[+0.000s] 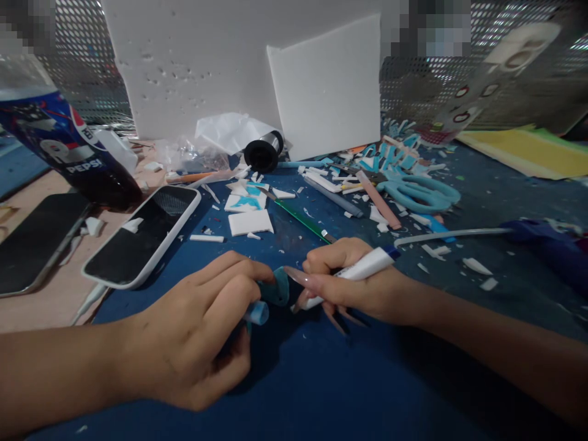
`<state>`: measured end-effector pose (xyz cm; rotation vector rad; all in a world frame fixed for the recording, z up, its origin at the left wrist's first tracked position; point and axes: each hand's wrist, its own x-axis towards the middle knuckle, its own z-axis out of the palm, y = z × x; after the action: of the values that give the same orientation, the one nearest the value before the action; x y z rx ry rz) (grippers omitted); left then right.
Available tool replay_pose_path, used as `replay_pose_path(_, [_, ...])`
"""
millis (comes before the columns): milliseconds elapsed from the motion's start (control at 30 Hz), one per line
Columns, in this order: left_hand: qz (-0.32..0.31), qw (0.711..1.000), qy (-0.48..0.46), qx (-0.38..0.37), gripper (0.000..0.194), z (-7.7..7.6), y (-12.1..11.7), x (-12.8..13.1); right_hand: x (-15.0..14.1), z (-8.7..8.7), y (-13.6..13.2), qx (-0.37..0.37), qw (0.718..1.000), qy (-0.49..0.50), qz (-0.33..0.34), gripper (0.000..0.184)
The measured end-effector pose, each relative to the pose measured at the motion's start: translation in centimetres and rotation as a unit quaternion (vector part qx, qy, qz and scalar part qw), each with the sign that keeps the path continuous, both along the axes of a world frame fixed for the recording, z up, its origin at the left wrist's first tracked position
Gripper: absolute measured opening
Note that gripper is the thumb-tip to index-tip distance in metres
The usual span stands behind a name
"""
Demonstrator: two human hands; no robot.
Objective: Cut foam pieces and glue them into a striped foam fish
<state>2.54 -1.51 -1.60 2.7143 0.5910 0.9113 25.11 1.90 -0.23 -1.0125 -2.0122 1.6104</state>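
My right hand (349, 278) is closed around a white marker (367, 264) with a dark blue end. Its tip points down and left, close to a small teal piece (280, 288). That piece sits at the fingertips of my left hand (197, 331), which is closed on it. A light blue cylinder, like a cap (258, 313), also sticks out between the left fingers; the rest of it is hidden. The two hands are close together just above the dark blue table surface (331, 386).
Behind the hands lie a green-handled craft knife (298, 217), light blue scissors (420, 191) and white scraps (250, 223). Two phones (142, 236) and a Pepsi bottle (68, 147) are at left. White foam boards (328, 92) stand at the back. A blue tool (546, 242) is at right.
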Motion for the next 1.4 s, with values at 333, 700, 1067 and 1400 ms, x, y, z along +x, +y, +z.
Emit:
replay_pose_path(333, [0.007,1.000,0.004,-0.013,0.018,-0.11,-0.01,-0.18,-0.18,0.33,0.03,0.000,0.995,-0.019,-0.095,0.038])
replay_pose_path(700, [-0.006,1.000,-0.005,-0.013,0.020,-0.29,0.01,-0.31,-0.11,-0.08,0.30,0.034,0.996,-0.019,-0.082,0.036])
replay_pose_path(1067, [-0.003,1.000,-0.001,-0.009,0.019,-0.27,-0.08,-0.21,-0.03,0.23,-0.01,0.047,0.995,-0.007,-0.084,0.037])
replay_pose_path(1400, [0.002,0.999,0.018,-0.036,0.020,0.23,-0.08,-0.26,-0.21,0.04,-0.13,0.031,0.988,0.078,-0.132,0.034])
